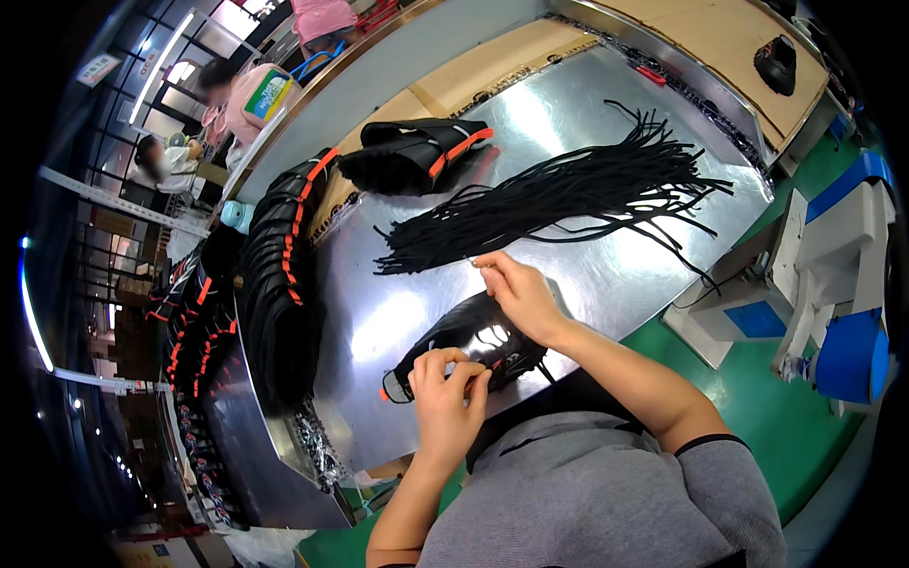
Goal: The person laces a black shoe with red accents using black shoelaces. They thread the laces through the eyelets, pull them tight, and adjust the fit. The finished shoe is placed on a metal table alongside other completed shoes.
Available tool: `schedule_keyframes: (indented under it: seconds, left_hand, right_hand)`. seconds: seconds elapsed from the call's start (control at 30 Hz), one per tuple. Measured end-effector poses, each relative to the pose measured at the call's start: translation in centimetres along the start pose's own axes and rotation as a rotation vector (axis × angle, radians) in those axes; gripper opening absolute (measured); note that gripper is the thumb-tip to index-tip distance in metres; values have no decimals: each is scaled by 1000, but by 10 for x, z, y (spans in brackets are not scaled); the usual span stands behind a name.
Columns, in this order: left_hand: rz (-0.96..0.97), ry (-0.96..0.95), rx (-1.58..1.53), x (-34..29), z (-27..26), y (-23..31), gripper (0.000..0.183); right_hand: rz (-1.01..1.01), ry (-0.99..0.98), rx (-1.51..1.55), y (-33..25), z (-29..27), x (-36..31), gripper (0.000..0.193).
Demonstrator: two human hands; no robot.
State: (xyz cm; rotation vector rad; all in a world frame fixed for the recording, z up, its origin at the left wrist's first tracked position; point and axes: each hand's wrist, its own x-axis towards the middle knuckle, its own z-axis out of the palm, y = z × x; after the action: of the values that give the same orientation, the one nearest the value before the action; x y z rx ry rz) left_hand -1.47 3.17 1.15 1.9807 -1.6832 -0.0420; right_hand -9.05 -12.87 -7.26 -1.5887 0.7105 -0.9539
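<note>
A black shoe upper (488, 327) with a glossy side lies on the metal table close to my body, its orange-tabbed end pointing left. My left hand (447, 398) is closed on this upper near the tabbed end, thumb and fingers pinched together. Above the far side of the upper, my right hand (519, 295) is raised in a pinch. A tiny pale tip shows at its fingertips; what it belongs to cannot be made out. Just beyond my right hand lies a long loose bundle of black shoelaces (559, 199), their ends fanned out to the right.
A curved row of nested black uppers (284, 256) with orange trim lines the table's left side. Another upper pair (412, 156) lies at the back. A red-handled tool (650, 75) rests near the far edge. To the right stands a grey-and-blue machine (833, 293). Other people sit far left.
</note>
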Motion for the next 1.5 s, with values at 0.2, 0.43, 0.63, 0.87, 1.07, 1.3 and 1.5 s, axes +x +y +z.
schedule_keyframes:
  seconds: [0.2, 0.43, 0.63, 0.87, 1.07, 1.3, 1.5]
  left_hand:
    - [-51, 51, 9, -5, 13, -11, 14]
    - [-139, 114, -247, -1, 9, -13, 12]
    - [-357, 143, -846, -5, -10, -5, 7]
    - [-97, -13, -150, -3, 1, -6, 10]
    - [-75, 48, 57, 3, 18, -7, 17]
    - [-89, 78, 82, 3, 23, -12, 22]
    - [-54, 81, 94, 2, 23, -16, 19]
  right_hand:
    - [72, -28, 250, -28, -23, -22, 20]
    - [326, -179, 404, -50, -30, -85, 22]
    - [916, -911, 925, -36, -32, -86, 38]
    - [463, -540, 643, -47, -52, -30, 55]
    - [261, -277, -167, -34, -36, -31, 37]
    - [188, -322, -139, -38, -39, -79, 19]
    - [205, -374, -218, -37, -30, -80, 19]
